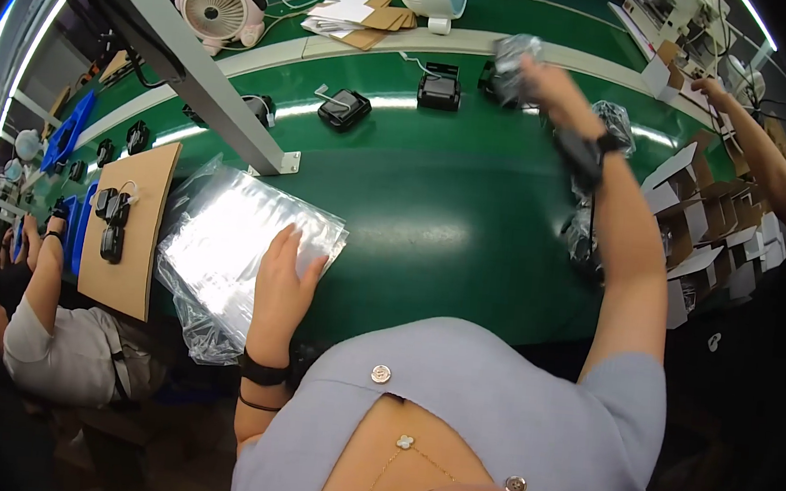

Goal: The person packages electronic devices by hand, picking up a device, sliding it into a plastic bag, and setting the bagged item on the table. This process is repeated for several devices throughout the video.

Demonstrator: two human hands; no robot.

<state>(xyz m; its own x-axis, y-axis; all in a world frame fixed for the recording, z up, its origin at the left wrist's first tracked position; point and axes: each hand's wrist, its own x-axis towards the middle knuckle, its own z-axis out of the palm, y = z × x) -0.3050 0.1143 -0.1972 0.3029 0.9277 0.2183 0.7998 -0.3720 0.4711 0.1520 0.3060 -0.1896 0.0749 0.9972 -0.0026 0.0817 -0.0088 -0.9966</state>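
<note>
My left hand lies flat, fingers stretched, on a stack of clear plastic bags at the table's near left. Out at the far side, my right hand is closed on a crinkled clear plastic bag. Motion blurs that hand, and what the bag contains cannot be made out. Just below the bag, a black device is partly hidden. To its left stand a black boxy device with a white cable and a similar black device.
Bagged items lie around my right forearm. Open cardboard boxes with dividers stand at right, near another person's arm. A grey metal post rises at left beside a brown board. Two fans and cardboard pieces sit behind.
</note>
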